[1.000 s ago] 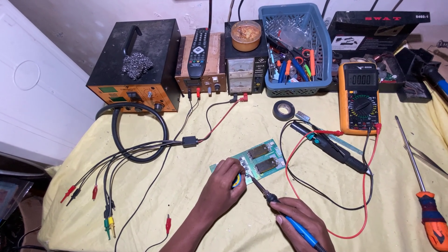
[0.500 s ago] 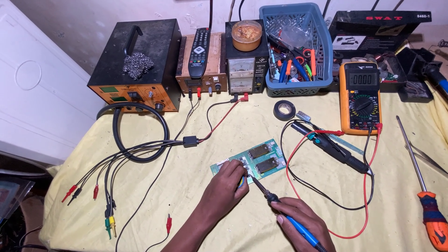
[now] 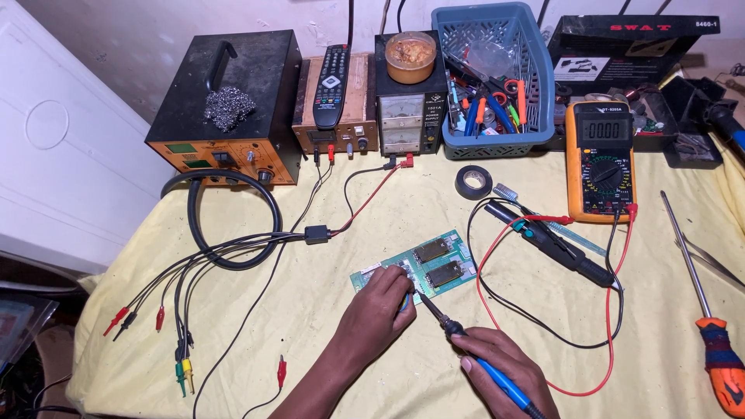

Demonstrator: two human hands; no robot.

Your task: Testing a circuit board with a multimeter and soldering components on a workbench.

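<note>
almost nothing is changing: the left hand (image 3: 382,309) is still pressing fingers together on the board (image 3: 419,262) on the yellow cloth (image 3: 326,326), the right hand (image 3: 504,368) staying clamped on the iron (image 3: 466,341), tip at the board's near edge.

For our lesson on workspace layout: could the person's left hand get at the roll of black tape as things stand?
Probably yes. The left hand rests on the green circuit board, and only bare yellow cloth and thin wires lie between it and the black tape.
</note>
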